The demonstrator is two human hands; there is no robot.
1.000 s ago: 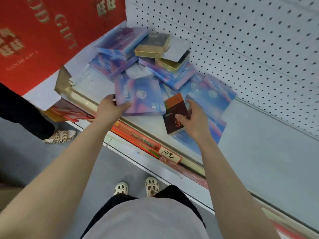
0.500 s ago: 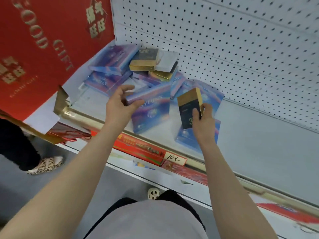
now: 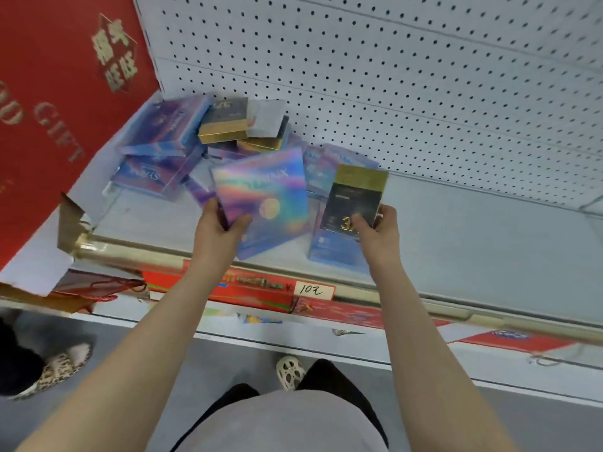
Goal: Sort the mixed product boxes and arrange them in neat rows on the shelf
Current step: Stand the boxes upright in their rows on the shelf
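Left hand (image 3: 217,234) gripped a flat iridescent purple box (image 3: 261,203) while right hand (image 3: 378,233) pinched an upright black-and-gold box (image 3: 354,199), both above the white shelf (image 3: 489,243), bare space rightward

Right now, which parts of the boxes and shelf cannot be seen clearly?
- Head view: lower boxes in the pile are hidden under upper ones.
- Black and gold box: small print blurred; right hand covers its lower corner.
- Holographic box: underside hidden.
- Shelf: cut off right.
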